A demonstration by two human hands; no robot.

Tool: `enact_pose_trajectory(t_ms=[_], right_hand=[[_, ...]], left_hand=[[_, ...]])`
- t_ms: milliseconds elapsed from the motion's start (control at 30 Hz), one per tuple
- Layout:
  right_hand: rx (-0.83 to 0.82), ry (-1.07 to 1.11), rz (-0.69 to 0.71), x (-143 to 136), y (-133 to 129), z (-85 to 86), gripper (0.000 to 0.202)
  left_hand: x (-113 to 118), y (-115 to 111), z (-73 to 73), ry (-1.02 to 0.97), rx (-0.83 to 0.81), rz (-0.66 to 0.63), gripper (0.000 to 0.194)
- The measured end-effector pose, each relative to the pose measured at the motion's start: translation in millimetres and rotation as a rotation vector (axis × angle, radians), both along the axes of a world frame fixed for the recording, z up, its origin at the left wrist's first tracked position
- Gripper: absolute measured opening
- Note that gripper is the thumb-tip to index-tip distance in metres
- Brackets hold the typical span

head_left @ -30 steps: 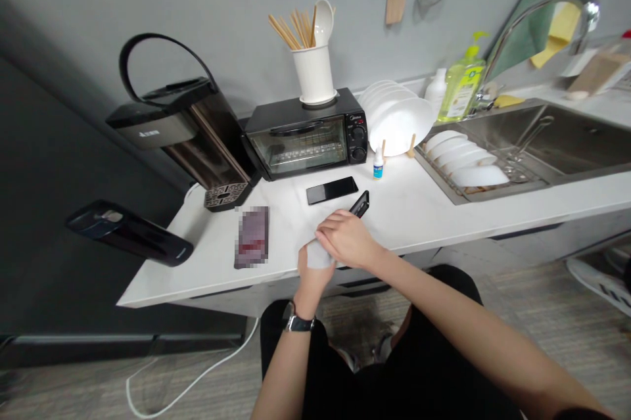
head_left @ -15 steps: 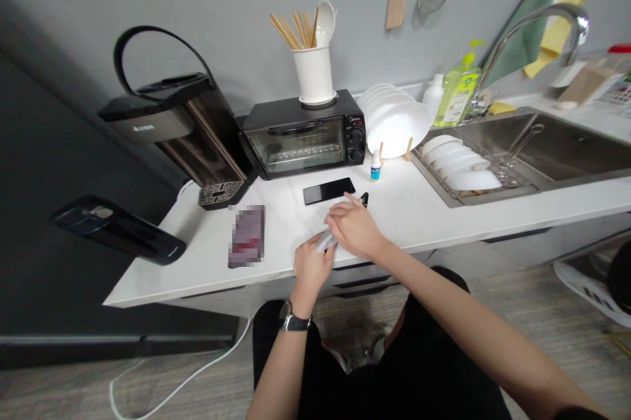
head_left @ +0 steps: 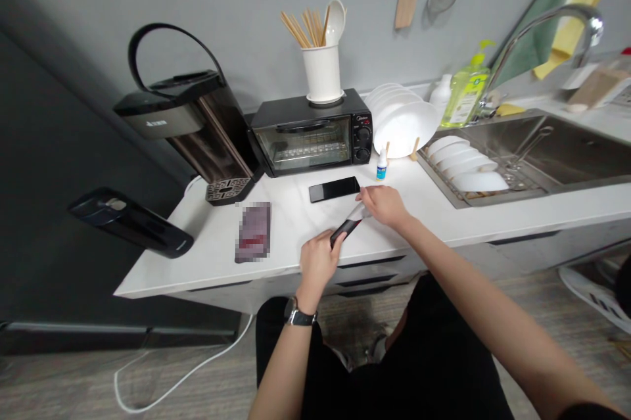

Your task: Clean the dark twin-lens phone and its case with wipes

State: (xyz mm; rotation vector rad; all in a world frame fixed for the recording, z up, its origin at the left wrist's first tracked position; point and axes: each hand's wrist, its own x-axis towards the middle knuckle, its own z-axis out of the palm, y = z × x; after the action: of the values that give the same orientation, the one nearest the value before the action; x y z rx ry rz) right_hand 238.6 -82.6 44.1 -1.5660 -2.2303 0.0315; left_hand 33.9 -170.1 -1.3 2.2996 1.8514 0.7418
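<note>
- Black slim object (head_left: 346, 229), possibly a phone, is tilting over the surface (head_left: 290, 219) near its front edge; contact cannot be told.
- Left hand (head_left: 318, 261) is gripping its lower end.
- Right hand (head_left: 384, 205) is pinching a pale cloth (head_left: 358, 211) at its upper end.
- Good practice, in judgement: left grip bracing firmly, cloth pressing flat.
- Flat phone (head_left: 334, 189) and small bottle (head_left: 381, 165) are sitting beyond; knuckles should be clearing both.
</note>
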Motion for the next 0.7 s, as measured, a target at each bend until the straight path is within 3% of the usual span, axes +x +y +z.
enact_pose_trajectory(t_ms=[67,133,267,433,567,700], right_hand=[[-0.016,-0.006,-0.057,4.8,1.9,0.4,0.051],[0.040,-0.006,-0.020,-3.7,-4.8,-0.2,0.049],[0.161,0.005,0.203,-51.2,-36.9,-1.5,0.040],[0.208,-0.032,0.423,-96.4,-70.6,0.0,0.037],[0.181,-0.027,0.418,-83.5,-65.1,-0.8,0.042],[0.103,-0.049,0.268,-50.7,-34.9,1.3,0.045]], left_hand=[[1.4,-0.7,1.5,-0.004,0.004,0.001,0.044],[1.4,-0.4,1.3,-0.010,0.005,0.003,0.043],[-2.1,3.7,-4.5,0.003,-0.019,0.000,0.025],[-7.3,8.9,-14.3,0.069,-0.066,0.115,0.013],[-8.3,7.1,-13.9,0.058,-0.095,0.040,0.016],[-5.7,3.4,-8.3,0.016,-0.032,0.002,0.019]])
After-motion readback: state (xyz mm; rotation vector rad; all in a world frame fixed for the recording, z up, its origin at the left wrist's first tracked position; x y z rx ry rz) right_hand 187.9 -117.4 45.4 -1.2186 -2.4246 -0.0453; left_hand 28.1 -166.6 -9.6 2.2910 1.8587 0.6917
